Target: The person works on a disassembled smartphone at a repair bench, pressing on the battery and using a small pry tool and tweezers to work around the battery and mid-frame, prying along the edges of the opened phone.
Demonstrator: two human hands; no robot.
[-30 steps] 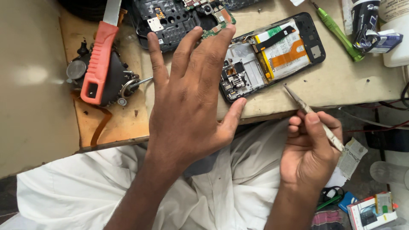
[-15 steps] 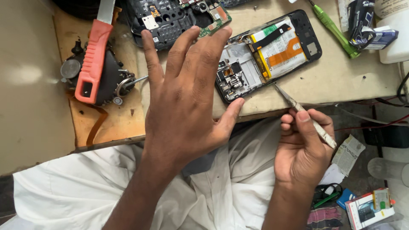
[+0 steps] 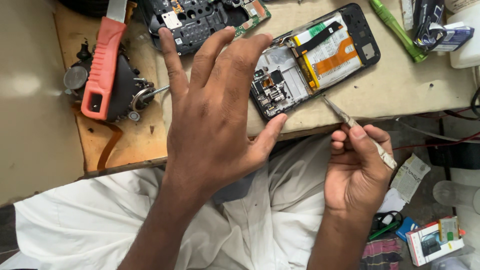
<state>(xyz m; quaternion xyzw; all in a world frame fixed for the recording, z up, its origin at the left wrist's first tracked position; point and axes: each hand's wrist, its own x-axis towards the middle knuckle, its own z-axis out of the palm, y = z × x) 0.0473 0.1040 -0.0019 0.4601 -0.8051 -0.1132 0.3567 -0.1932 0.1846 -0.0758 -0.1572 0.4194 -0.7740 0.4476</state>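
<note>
Head view looks down on a workbench (image 3: pixel 425 95) with the person's two hands over its front edge. Left hand (image 3: pixel 220 115) is spread wide, fingers splayed and lifted, gripping nothing; its thumb tip lies just at the near corner of an opened phone (image 3: pixel 315 57), and its fingertips reach toward a second dismantled phone body (image 3: pixel 200 20) at the top of the bench. Right hand (image 3: pixel 357 170) is curled closed around a pair of metal tweezers (image 3: pixel 350 120), pinched between thumb and forefinger, the fine tip pointing up and left, close to the opened phone's lower edge; whether it touches cannot be told. That phone lies tilted on the bench, back cover off, its battery with orange and green marks and its circuit board exposed. Left of the spread hand, an orange-handled tool (image 3: pixel 102 65) rests across a dark mechanical block on a wooden board (image 3: pixel 125 145). A green pen-like tool (image 3: pixel 395 27) lies at the far right
</note>
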